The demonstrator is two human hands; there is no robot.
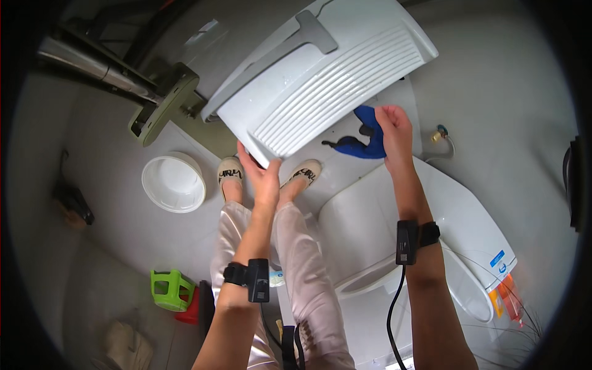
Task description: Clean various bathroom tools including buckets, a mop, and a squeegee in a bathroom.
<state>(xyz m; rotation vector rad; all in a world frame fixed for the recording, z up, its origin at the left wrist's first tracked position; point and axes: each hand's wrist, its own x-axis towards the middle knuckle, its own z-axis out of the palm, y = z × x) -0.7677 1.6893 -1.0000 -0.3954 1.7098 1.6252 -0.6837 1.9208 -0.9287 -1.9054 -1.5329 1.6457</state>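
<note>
My left hand (261, 178) grips the near corner of a white plastic tub (286, 78), which is tilted so that its ribbed washboard face shows. A grey handle-like strip (317, 32) runs along the tub's upper left side. In my right hand (397, 132) is a blue cloth (370, 147) with dark edges, pinched between thumb and fingers. The cloth hangs just below the tub's lower right edge, over the floor. Drops of water lie on the white surface. The tub's far end runs up to the top of the view.
A white basin (173, 182) stands on the floor at left, near a green metal-legged stand (164, 106). A white toilet (370, 217) is at lower right, beside a wall valve (440, 134). Green and red plastic stools (172, 291) stand at lower left.
</note>
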